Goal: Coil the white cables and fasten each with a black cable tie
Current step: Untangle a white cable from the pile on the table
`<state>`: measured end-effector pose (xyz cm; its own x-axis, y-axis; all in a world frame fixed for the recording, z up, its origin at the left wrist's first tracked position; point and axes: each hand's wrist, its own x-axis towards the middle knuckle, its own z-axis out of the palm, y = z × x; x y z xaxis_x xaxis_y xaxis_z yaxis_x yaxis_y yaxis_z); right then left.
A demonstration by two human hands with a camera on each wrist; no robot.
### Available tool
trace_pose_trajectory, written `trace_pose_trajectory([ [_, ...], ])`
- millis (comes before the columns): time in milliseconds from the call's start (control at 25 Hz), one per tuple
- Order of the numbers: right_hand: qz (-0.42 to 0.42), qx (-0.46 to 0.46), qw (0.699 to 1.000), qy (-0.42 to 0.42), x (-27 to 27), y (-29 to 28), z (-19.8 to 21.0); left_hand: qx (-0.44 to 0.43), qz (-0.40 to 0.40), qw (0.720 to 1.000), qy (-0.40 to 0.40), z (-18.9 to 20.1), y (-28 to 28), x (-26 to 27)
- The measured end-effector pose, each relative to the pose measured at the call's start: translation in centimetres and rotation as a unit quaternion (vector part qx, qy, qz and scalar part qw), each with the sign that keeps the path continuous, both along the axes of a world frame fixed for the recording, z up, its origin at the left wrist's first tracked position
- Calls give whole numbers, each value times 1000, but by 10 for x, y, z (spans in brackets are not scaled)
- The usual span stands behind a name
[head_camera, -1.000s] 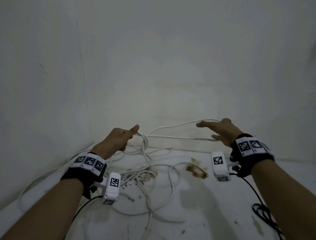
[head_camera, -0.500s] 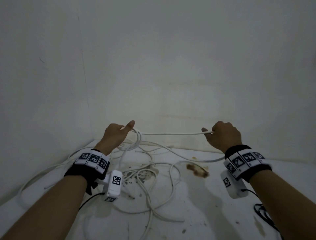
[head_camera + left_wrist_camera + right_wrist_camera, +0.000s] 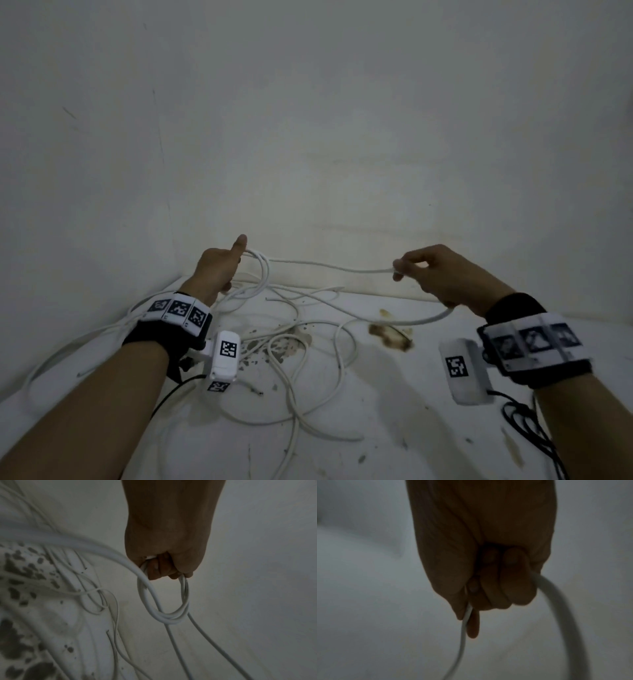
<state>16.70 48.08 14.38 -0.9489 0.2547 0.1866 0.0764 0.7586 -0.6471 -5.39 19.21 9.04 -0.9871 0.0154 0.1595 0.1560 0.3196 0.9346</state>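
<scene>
Below and between the two hands, loose white cables (image 3: pixel 291 346) sprawl in a tangle over a stained white surface (image 3: pixel 411 428), looping over one another so that single strands cannot be followed from end to end; how many separate cables make up the tangle cannot be told. A brown stain (image 3: pixel 390 335) lies on the surface below the right hand, and a patch of dark specks (image 3: pixel 260 349) lies just right of the left wrist. A black cord (image 3: pixel 527 425) runs from the right wrist camera and piles on the surface beside the right forearm. Plain pale walls (image 3: pixel 342 137) rise behind both hands and meet in a corner beyond the left hand.

The left hand (image 3: pixel 219 270) is raised above the tangle, its fingers curled tight around a small coil (image 3: pixel 164 599) of white cable, thumb stretched up. The left wrist view shows about three turns bunched in that coil, hanging below the fist, with two strands trailing away from it.

The right hand (image 3: pixel 442 274) is also raised, well apart from the left. Its fingers are curled around the same white cable (image 3: pixel 556 601), with the thumb and forefinger pinching it where it leaves the hand. One taut-to-sagging span (image 3: pixel 329 267) runs between the two hands; the other part drops from under the right palm and curves down toward the tangle.

Two hands, two wrist cameras, one coil.
</scene>
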Motion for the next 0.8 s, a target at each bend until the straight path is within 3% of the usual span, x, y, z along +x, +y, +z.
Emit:
trace_pose_trajectory([
  [80, -42, 242, 968, -54, -6, -8, -8, -132, -26, 985, 103, 0, 5, 0],
  [160, -61, 380, 919, -86, -11, -24, -18, -259, -55, 943, 199, 1, 11, 2],
  [280, -67, 479, 873, -70, -9, -34, -28, -343, -50, 901, 261, 1, 9, 2],
  [400, -62, 543, 833, -85, -7, -39, -33, -409, -47, 838, 357, -2, 9, 8],
  [480, -53, 575, 810, -102, -10, -43, -36, -441, -69, 812, 376, -2, 12, 8],
  [520, -51, 580, 807, -105, -11, -44, -36, -441, -74, 823, 350, 0, 12, 6],
  [680, -48, 560, 819, -116, -11, -37, -34, -345, -51, 916, 200, 8, 14, 3],
  [760, -31, 466, 875, -123, -12, -34, -40, -234, -53, 962, 130, 12, 17, 8],
  [800, -25, 382, 917, -111, -13, -34, -43, -118, -66, 989, 63, 14, 19, 10],
])
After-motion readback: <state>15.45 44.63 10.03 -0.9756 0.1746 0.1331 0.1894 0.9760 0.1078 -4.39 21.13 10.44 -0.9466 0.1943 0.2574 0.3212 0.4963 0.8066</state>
